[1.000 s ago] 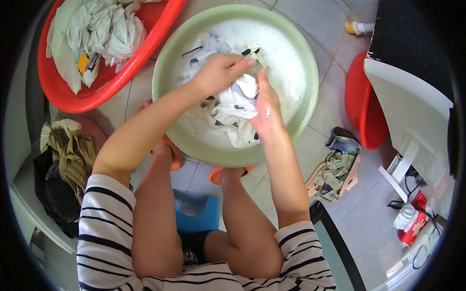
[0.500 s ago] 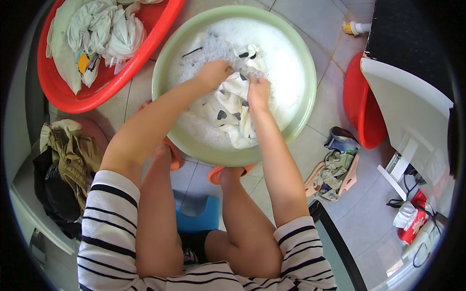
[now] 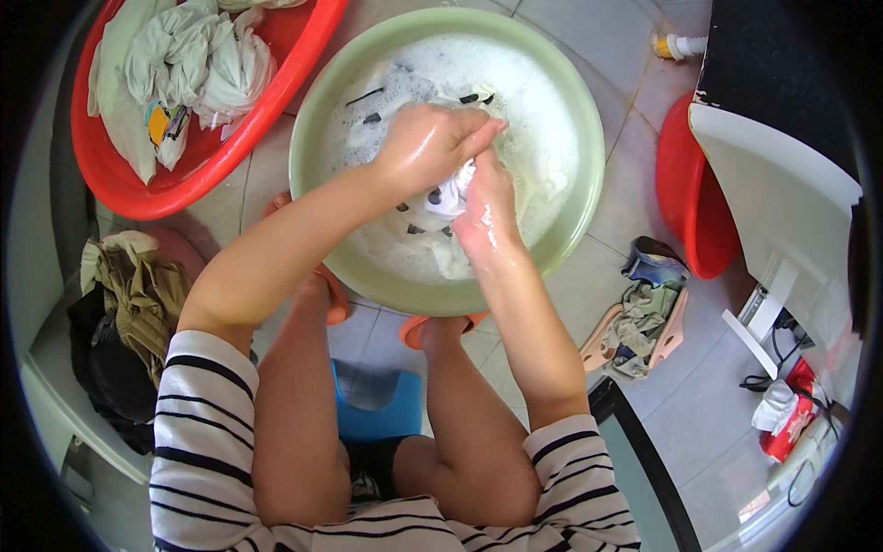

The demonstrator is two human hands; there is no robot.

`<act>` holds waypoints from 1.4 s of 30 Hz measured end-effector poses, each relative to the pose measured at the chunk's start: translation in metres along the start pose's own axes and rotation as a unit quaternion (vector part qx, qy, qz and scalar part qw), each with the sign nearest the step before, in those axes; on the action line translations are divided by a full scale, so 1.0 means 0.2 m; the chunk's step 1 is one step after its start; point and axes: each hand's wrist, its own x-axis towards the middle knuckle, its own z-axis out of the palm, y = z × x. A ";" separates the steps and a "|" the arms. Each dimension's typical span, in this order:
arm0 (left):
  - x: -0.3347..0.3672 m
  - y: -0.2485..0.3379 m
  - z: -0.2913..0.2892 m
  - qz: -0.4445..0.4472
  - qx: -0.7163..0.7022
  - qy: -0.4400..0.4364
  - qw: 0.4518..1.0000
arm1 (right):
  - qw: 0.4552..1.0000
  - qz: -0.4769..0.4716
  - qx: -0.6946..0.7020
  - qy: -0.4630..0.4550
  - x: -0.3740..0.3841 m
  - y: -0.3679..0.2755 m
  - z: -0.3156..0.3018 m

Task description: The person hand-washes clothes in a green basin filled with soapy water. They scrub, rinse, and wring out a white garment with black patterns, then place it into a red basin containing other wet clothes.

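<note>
A pale green basin (image 3: 585,175) full of white suds (image 3: 543,101) stands in front of my knees. In it lies a white cloth with dark heart-shaped spots (image 3: 449,197), partly under the foam. My left hand (image 3: 428,145) and my right hand (image 3: 489,204) meet over the middle of the basin, both wet and closed on a bunched part of this cloth. The fingers of the left hand curl over the top. Most of the gripped cloth is hidden behind the hands. A thin dark strip (image 3: 365,97) floats in the suds at the upper left.
A red tub (image 3: 198,189) with white clothes (image 3: 198,64) stands at the upper left. Darker clothes (image 3: 138,304) are heaped at the left. A blue stool (image 3: 382,405) is between my legs. Slippers with socks (image 3: 636,327) and another red basin (image 3: 685,198) lie to the right.
My hands have come up out of the suds and drawn together over the cloth. The left hand moved right and now reaches across above the right hand; the cloth is bunched tighter.
</note>
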 end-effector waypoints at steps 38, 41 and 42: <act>-0.33 0.15 -0.34 -0.009 0.191 -0.053 0.980 | 0.862 -0.316 -0.175 -0.355 -0.66 -0.32 -0.23; -0.28 0.37 -0.37 -0.374 -0.323 -0.066 0.867 | 0.790 -0.253 -0.333 -0.448 -0.67 -0.32 -0.14; -0.28 0.37 -0.36 -0.425 -0.366 -0.071 0.825 | 0.779 -0.235 -0.379 -0.442 -0.65 -0.26 -0.12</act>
